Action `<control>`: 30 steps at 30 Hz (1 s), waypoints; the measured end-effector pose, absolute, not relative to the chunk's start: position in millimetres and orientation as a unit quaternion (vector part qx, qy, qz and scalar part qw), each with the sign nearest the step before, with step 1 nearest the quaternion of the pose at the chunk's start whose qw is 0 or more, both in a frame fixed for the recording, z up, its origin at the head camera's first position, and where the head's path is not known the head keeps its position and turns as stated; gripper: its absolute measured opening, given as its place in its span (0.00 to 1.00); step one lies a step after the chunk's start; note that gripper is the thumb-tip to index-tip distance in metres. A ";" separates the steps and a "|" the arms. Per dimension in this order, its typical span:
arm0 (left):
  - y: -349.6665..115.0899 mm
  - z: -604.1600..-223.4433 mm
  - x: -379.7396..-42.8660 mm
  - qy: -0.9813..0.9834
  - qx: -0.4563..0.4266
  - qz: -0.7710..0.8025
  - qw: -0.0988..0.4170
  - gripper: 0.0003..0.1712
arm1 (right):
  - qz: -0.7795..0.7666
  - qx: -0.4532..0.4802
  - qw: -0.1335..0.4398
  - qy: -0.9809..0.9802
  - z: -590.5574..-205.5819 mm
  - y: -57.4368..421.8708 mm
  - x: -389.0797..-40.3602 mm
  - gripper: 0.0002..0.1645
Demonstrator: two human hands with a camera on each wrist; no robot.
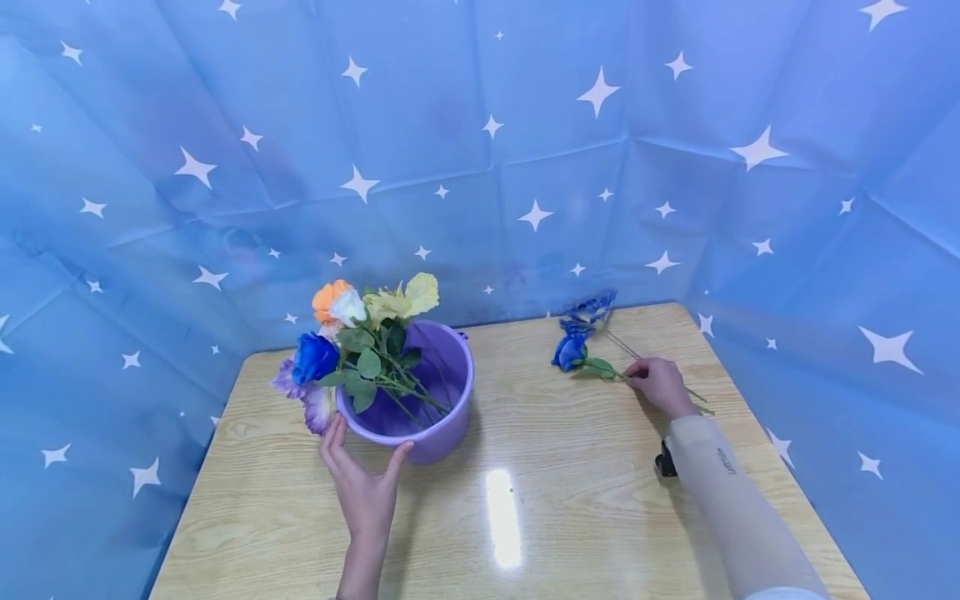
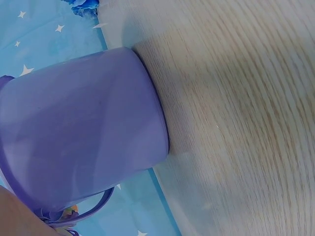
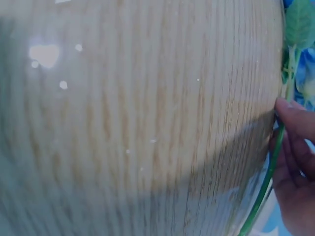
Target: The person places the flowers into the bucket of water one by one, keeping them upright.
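While left hand (image 1: 365, 483) cups one bucket (image 1: 442, 417), right hand (image 1: 660, 385) pinches stem of one of two blue flowers (image 1: 570, 350).

Bucket (image 1: 427, 417) left on table (image 1: 570, 508), flowers (image 1: 581, 337) right

bare table (image 1: 555, 467) between bucket (image 1: 442, 417), roses (image 1: 581, 337)

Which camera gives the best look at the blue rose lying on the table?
The head view: it shows the blue rose whole, bloom and stem, lying on the table with the right hand pinching its stem. The right wrist view shows only the green stem, a leaf and fingertips; the left wrist view shows mostly the purple bucket.
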State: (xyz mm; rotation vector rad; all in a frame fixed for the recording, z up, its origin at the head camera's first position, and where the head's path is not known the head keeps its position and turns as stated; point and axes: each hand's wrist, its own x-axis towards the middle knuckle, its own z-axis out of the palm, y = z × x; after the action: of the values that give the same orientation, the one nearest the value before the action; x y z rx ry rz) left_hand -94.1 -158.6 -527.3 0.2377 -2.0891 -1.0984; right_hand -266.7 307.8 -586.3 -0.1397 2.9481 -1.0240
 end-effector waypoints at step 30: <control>-158.3 -527.6 -94.2 -0.818 0.095 -0.425 0.375 0.63 | -0.368 -0.053 -0.051 0.927 -572.2 282.3 -257.7 0.08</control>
State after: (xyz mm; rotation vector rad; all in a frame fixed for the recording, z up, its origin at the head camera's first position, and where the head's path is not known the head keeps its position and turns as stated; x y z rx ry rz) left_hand -94.2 -158.3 -527.6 0.2421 -2.0947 -1.0868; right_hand -257.7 282.3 -572.2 -0.1717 3.0105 -1.1944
